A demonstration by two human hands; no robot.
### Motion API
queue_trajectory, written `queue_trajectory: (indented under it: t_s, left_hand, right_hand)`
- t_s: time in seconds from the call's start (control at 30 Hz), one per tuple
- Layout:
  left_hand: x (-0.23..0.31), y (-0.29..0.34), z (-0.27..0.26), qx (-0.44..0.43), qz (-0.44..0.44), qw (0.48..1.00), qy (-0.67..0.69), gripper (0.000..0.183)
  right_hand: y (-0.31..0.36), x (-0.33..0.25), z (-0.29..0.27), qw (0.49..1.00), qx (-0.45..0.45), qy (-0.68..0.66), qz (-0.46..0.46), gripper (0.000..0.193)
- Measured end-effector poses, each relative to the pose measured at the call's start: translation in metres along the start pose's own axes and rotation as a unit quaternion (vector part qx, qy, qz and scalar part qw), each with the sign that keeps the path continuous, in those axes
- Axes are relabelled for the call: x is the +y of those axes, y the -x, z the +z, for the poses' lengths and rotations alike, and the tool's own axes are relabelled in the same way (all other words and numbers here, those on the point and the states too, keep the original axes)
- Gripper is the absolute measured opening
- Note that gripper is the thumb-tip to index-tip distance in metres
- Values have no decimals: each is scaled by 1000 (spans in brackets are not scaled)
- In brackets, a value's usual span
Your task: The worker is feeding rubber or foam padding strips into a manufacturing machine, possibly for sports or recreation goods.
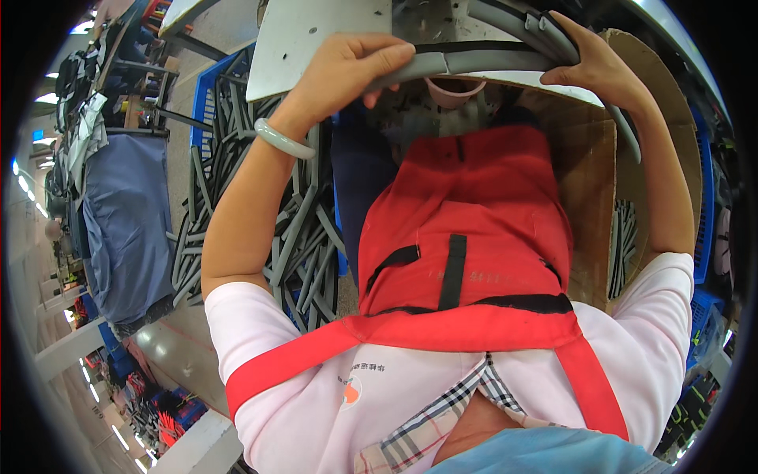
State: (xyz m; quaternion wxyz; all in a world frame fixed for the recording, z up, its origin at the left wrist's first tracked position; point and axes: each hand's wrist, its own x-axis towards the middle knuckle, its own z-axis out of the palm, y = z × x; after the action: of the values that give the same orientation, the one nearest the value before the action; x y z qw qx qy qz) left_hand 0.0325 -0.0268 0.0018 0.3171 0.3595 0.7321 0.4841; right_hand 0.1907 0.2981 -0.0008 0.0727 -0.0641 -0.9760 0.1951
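Observation:
A grey curved strip with a black inner side, which looks like foam, spans between my hands at the edge of the white table. My left hand pinches its left end between thumb and fingers. A crosswise seam or joint shows on the strip near that thumb. At the other end my right hand is wrapped around it, thumb below. More grey strips lie against that hand at the back, and one strip end hangs down beside the right wrist.
A blue crate at the left overflows with grey strips. To the right stands a cardboard box, with several strips beside it. A pink bowl sits below the table edge. My red apron covers my lap.

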Motion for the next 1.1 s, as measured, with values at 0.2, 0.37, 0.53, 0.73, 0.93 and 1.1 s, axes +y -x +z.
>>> queue_trajectory:
  t_s: [0.2, 0.37, 0.53, 0.73, 0.93, 1.1]
  left_hand:
    - [2, -39, -15, 64, 88, 991, -79, 32]
    - [3, -58, -20, 98, 65, 992, -52, 34]
    - [-7, -59, -33, 115, 62, 990, -50, 30]
    - [-8, -65, -35, 123, 86, 988, -43, 27]
    - [-12, -78, -41, 142, 71, 985, -69, 29]
    - [-10, -86, -36, 150, 17, 988, 18, 23]
  right_hand:
    - [-15, -62, -45, 973, -112, -142, 145, 53]
    - [-55, 30, 1, 785, -25, -446, -430, 53]
    - [-45, -40, -33, 997, -44, -50, 36, 54]
    - [-50, -37, -36, 995, -41, -81, 40, 50]
    - [-66, -24, -32, 993, -49, -96, 38, 48]
    - [-68, -21, -28, 991, -43, -116, 51, 49]
